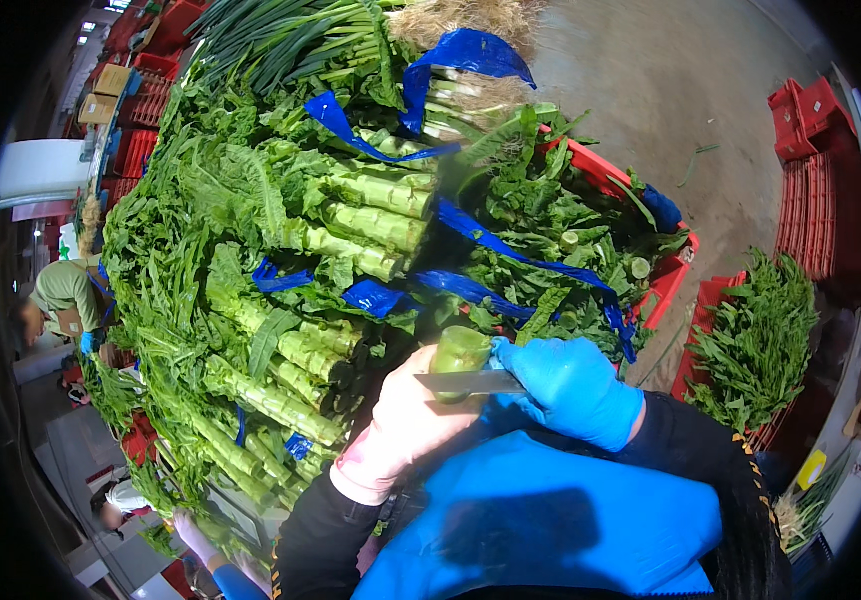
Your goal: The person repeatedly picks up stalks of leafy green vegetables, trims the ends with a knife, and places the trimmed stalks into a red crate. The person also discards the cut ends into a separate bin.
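My left hand (409,416), in a pale pink glove, grips a thick green celtuce stem (462,347) with its end facing up. In a blue glove, my right hand (577,386) is closed around a knife, its handle hidden by the fingers. The knife's blade (468,382) lies across the near side of the stem; whether it has entered the flesh I cannot tell. Just left of my hands is a large pile of leafy celtuce (310,352), stem ends towards me. Blue plastic straps (513,251) trail over the greens. A blue apron (565,502) covers my lap.
Beyond my right hand, a red crate (672,289) holds leaves and stem pieces. Another crate of leafy greens (757,341) is farther right, near stacked red crates (809,210). Bundled scallions (303,45) top the pile. Co-workers (70,296) are at the left.
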Tool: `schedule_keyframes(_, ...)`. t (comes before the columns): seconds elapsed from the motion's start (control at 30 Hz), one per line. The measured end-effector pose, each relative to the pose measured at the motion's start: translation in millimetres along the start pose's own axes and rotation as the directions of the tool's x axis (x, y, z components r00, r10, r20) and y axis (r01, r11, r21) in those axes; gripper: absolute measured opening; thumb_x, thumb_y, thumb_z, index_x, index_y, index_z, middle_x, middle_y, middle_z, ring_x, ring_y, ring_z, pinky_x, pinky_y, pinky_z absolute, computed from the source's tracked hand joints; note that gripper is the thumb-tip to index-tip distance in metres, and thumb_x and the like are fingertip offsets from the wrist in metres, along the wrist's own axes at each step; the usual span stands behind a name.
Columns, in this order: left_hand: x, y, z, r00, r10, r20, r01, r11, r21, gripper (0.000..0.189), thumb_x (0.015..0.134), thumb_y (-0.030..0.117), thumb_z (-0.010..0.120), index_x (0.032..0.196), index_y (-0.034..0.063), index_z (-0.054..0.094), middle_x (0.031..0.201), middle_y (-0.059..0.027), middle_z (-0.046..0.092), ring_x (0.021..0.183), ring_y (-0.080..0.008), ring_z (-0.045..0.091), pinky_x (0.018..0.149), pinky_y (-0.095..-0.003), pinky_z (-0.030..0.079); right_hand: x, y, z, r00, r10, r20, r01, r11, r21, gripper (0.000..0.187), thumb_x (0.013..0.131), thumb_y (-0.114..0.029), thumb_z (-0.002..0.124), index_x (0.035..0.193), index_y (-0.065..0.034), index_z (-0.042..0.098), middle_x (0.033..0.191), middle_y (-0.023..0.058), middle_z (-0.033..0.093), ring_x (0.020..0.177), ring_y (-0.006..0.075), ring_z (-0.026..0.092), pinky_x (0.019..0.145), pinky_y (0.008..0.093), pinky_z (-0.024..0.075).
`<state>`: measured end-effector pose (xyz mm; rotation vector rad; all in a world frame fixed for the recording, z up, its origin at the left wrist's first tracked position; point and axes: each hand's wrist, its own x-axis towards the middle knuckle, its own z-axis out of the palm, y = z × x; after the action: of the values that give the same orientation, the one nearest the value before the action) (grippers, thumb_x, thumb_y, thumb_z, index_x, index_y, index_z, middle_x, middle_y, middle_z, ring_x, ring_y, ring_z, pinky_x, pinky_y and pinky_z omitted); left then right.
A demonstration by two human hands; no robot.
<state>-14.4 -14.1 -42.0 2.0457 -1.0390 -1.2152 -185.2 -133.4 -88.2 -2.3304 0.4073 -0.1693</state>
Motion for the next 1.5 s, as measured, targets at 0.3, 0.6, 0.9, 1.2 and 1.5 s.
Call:
schedule_keyframes(0.3, 1, 4, 14, 0.996, 0.073, -0.047, -0.068, 0.992, 0.106, 0.029, 0.078, 0.01, 0.071, 0.107, 0.0097, 0.068, 0.096, -0.0097, 0.07, 0.088, -0.0258, 0.069, 0.075, -0.0344, 0.056, 2, -3, 9, 0.99, -0.015, -0.137, 0.006, 0.998, -0.062, 0.028, 0.08, -0.029, 0.072, 0.087, -0.0079, 0.055, 0.067, 0.0114, 0.053, 0.057, 0.0296, 0.057, 0.049, 0.0415, 0.0459)
schedule_keyframes(0.6, 1, 9, 19, 0.997, -0.023, -0.068, 0.026, 0.999, 0.047, 0.032, 0.076, 0.008, 0.072, 0.108, 0.0084, 0.068, 0.096, -0.0091, 0.071, 0.088, -0.0243, 0.07, 0.076, -0.0336, 0.056, -3, 0, 16, 0.992, 0.02, -0.126, -0.028, 0.998, -0.057, 0.023, 0.08, -0.024, 0.07, 0.084, -0.0078, 0.054, 0.068, 0.0131, 0.054, 0.057, 0.0324, 0.057, 0.05, 0.0437, 0.0459)
schedule_keyframes(0.9, -4, 7, 18, 0.991, -0.132, -0.029, 0.131, 0.991, -0.026, 0.046, 0.07, 0.011, 0.077, 0.115, 0.0058, 0.066, 0.102, -0.0098, 0.071, 0.092, -0.0196, 0.069, 0.082, -0.0317, 0.055, -5, 14, 26, 0.992, 0.058, -0.112, -0.055, 0.998, 0.035, 0.021, 0.078, -0.019, 0.07, 0.083, -0.0069, 0.054, 0.07, 0.0142, 0.056, 0.06, 0.0354, 0.059, 0.051, 0.0451, 0.0463)
schedule_keyframes(1.2, 0, 4, 26, 0.99, -0.136, -0.048, 0.138, 0.989, 0.055, 0.045, 0.07, 0.014, 0.077, 0.113, 0.004, 0.066, 0.098, -0.0094, 0.072, 0.088, -0.0175, 0.069, 0.08, -0.0315, 0.055, -10, 11, 23, 0.988, 0.131, -0.076, -0.129, 0.991, 0.034, 0.016, 0.076, -0.013, 0.067, 0.082, -0.0063, 0.054, 0.066, 0.0155, 0.057, 0.058, 0.0369, 0.06, 0.051, 0.0463, 0.0477)
schedule_keyframes(1.5, 8, 15, 32, 0.988, -0.155, -0.008, 0.154, 0.975, 0.158, 0.045, 0.07, 0.017, 0.077, 0.113, 0.0075, 0.067, 0.101, -0.0123, 0.072, 0.092, -0.0246, 0.071, 0.082, -0.0338, 0.056, -28, 39, 34, 0.974, 0.227, 0.0, -0.227, 0.972, 0.066, 0.018, 0.078, -0.018, 0.067, 0.086, -0.005, 0.058, 0.071, 0.018, 0.062, 0.064, 0.0392, 0.063, 0.056, 0.0485, 0.0507)
